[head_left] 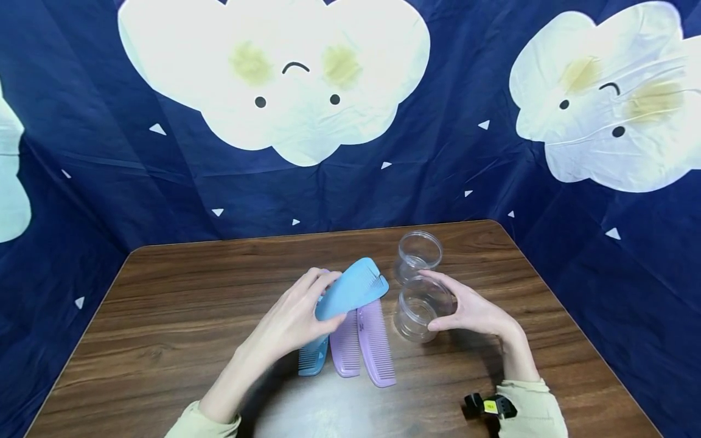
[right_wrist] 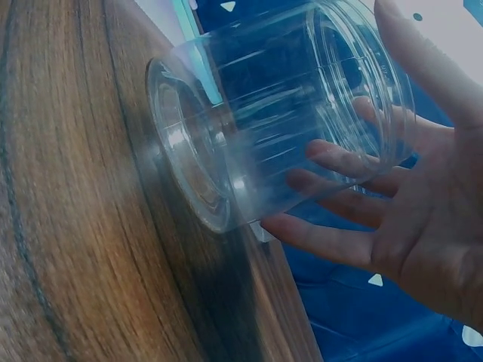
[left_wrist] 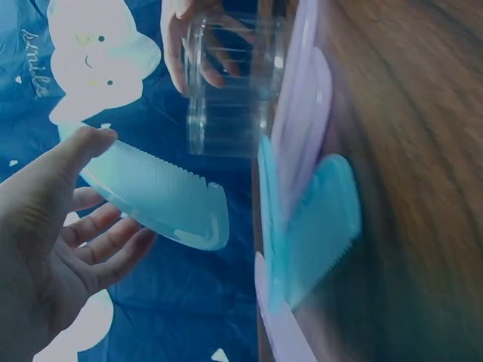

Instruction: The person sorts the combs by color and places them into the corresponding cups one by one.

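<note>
My left hand (head_left: 298, 313) pinches a light blue comb (head_left: 355, 289) between thumb and fingers, raised above the other combs. In the left wrist view, that comb (left_wrist: 162, 196) slants away from the thumb, apart from the table. Below it on the wood lie purple combs (head_left: 376, 347) and a darker-looking blue comb (head_left: 312, 363), partly hidden by the hand. My right hand (head_left: 473, 309) grips the nearer clear plastic jar (head_left: 412, 319), thumb on one side and fingers on the other. The right wrist view has this jar (right_wrist: 264, 128) standing on the table, with fingers around its upper part.
A second clear jar (head_left: 412, 250) stands just behind the gripped one. The wooden table (head_left: 181, 310) ends at a dark blue cloth backdrop (head_left: 181, 164) with clouds. A small black device with a yellow label (head_left: 489, 406) is beside the right sleeve.
</note>
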`<state>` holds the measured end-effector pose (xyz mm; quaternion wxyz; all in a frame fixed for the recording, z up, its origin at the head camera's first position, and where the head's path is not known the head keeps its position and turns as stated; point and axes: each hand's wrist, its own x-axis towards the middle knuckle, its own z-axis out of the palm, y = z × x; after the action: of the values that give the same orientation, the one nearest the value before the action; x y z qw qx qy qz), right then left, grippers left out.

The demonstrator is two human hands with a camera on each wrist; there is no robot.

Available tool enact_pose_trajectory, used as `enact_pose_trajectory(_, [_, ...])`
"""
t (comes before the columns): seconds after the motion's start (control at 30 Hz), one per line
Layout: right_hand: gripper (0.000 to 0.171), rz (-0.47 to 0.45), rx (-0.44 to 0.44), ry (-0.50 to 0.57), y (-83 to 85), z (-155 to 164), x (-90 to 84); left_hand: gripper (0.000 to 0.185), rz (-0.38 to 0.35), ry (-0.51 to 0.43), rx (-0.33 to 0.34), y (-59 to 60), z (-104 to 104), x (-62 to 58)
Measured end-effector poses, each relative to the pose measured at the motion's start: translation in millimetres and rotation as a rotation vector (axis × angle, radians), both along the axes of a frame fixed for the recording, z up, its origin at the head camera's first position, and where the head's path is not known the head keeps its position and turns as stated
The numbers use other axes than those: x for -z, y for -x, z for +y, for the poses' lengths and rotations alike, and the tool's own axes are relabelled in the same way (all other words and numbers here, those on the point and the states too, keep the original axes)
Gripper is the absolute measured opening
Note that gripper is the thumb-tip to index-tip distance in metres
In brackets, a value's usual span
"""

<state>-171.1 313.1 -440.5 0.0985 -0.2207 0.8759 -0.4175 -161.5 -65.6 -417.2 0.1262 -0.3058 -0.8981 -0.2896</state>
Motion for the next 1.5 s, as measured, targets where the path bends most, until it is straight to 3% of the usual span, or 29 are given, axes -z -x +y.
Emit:
enact_pose_trajectory(0.17, [0.099,-0.010,-0.004,0.009,1.4,-4.3,0.6,0.068,-0.051,-0.111,0.015,0.7,13.8,-8.7])
enact_pose_trajectory(0.4, [0.097,-0.002,-0.024,0.003,2.0,-9.7,4.6,0.069,-0.064,-0.262,0.077,1.2,33.6,-19.1])
enact_pose_trajectory(1.0, [0.097,-0.018,-0.021,0.044,0.4,-16.0,2.7,0.071,-0.145,-0.522,0.198,13.6,87.2,-45.2])
enact_pose_trajectory(1.2, [0.097,-0.038,0.013,0.029,-1.7,-15.8,3.6,0.072,-0.114,-0.523,0.234,13.7,107.0,-44.3])
enact_pose_trajectory(1.5, [0.096,-0.014,-0.001,0.004,-0.4,-12.3,2.7,0.070,-0.168,-0.489,0.227,16.0,124.2,-32.2])
